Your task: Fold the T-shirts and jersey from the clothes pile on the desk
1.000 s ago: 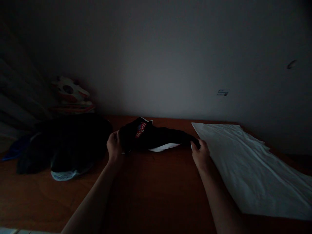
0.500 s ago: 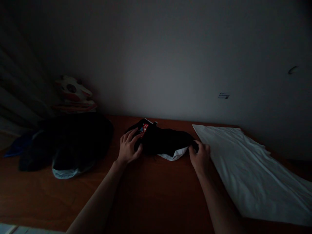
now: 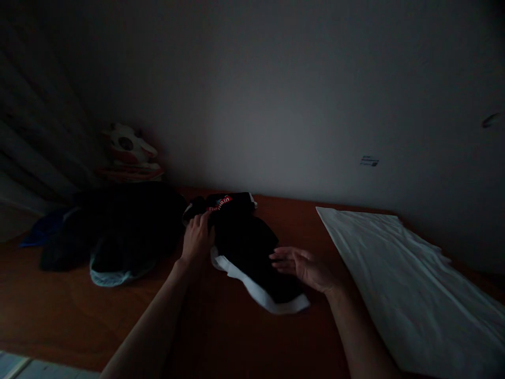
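A black garment (image 3: 248, 247) with a white edge and a red and white print lies in the middle of the brown wooden surface (image 3: 236, 342), its white-edged part reaching toward the front right. My left hand (image 3: 198, 237) rests on its left side near the print; its fingertips press on the dark cloth, and whether they pinch it is too dark to tell. At the garment's right edge, my right hand (image 3: 302, 266) is open with fingers stretched out to the left and nothing held.
On the right lies a large white cloth (image 3: 410, 279). A dark pile of clothes (image 3: 126, 226) is on the left, with a blue cloth (image 3: 43, 229) beside it. Behind the pile sits a cow-like plush toy (image 3: 132, 147), against the wall (image 3: 276, 105).
My right hand has let go of the garment's right end and opened. The garment has turned and spread toward the front right, showing more white edge. My left hand has shifted slightly left.
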Available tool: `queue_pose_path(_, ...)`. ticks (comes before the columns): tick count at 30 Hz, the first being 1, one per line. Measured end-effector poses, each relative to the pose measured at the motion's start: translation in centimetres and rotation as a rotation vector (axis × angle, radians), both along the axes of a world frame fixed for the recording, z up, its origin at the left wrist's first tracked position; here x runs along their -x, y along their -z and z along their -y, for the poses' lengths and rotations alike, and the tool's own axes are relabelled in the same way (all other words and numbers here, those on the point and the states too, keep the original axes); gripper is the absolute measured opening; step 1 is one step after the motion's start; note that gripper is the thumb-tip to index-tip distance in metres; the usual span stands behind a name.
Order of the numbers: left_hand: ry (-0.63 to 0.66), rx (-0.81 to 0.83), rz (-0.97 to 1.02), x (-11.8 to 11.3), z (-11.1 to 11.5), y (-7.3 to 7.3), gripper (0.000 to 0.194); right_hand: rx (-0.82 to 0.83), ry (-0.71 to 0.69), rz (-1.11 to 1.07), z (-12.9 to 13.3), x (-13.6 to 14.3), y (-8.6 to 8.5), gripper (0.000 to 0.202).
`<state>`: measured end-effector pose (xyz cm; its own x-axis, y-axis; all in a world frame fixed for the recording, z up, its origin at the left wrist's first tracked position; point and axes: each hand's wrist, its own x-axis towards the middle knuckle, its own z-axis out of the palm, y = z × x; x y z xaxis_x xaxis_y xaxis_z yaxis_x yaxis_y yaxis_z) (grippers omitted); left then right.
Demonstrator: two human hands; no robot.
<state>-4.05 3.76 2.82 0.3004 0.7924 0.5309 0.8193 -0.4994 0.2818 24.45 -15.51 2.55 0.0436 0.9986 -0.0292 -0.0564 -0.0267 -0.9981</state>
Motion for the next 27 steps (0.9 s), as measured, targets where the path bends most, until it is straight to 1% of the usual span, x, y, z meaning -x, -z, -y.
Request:
queue_pose_path(1,0.086,0.048,-0.02,-0.4,0.4,-0.1,0.038,-0.034,0.126,-0.037,-0.2,-0.2,0.2,0.059)
queue_pose_path(2,0.168,0.087,-0.042,-1.0,0.9,0.0,0.034,-0.076,0.292,-0.024,-0.5,-0.6,0.5,0.057)
queue_pose_path(3,0.237,0.112,-0.067,-1.5,1.4,0.2,0.036,-0.113,0.447,0.026,-0.8,-1.0,0.9,0.055)
queue_pose_path(4,0.29,0.12,-0.095,-2.1,1.9,0.4,0.04,-0.144,0.567,0.1,-1.1,-1.3,1.4,0.053)
queue_pose_path(5,0.334,0.118,-0.125,-2.7,2.3,0.8,0.045,-0.166,0.638,0.185,-1.3,-1.6,1.9,0.052)
queue_pose_path(6,0.373,0.119,-0.151,-3.2,2.6,1.1,0.049,-0.183,0.658,0.278,-1.5,-1.6,2.3,0.051)
queue_pose_path(8,0.454,0.152,-0.187,-3.7,2.9,1.8,0.049,-0.238,0.625,0.485,-1.8,-1.2,2.9,0.048)
queue_pose_path(10,0.561,0.214,-0.188,-3.8,2.7,2.3,0.045,-0.328,0.554,0.692,-1.9,-0.2,3.2,0.046)
queue_pose_path(11,0.621,0.248,-0.177,-3.7,2.5,2.3,0.046,-0.371,0.51,0.778,-1.9,0.4,3.1,0.046)
queue_pose_path(13,0.739,0.312,-0.142,-3.4,2.2,2.1,0.05,-0.42,0.421,0.9,-1.9,1.6,3.0,0.051)
queue_pose_path(15,0.867,0.364,-0.095,-3.0,2.0,1.6,0.051,-0.419,0.346,0.976,-1.8,2.3,2.8,0.053)
queue_pose_path(18,1.065,0.414,-0.013,-2.6,2.0,0.8,0.05,-0.391,0.297,1.049,-1.6,2.6,2.6,0.046)
queue_pose_path(19,1.104,0.423,0.001,-2.6,2.1,0.6,0.051,-0.38,0.291,1.068,-1.5,2.6,2.6,0.043)
queue_pose_path(20,1.115,0.426,0.003,-2.6,2.3,0.4,0.052,-0.368,0.288,1.086,-1.4,2.5,2.5,0.04)
queue_pose_path(21,1.092,0.421,-0.007,-2.6,2.4,0.2,0.054,-0.356,0.287,1.102,-1.4,2.5,2.4,0.037)
queue_pose_path(22,1.039,0.408,-0.025,-2.6,2.6,0.2,0.055,-0.346,0.283,1.119,-1.3,2.4,2.3,0.035)
queue_pose_path(25,0.82,0.35,-0.088,-2.5,2.7,0.2,0.057,-0.337,0.277,1.166,-1.3,2.3,1.7,0.032)
queue_pose_path(27,0.703,0.309,-0.106,-2.4,2.5,0.5,0.052,-0.343,0.292,1.187,-1.2,2.3,1.1,0.035)
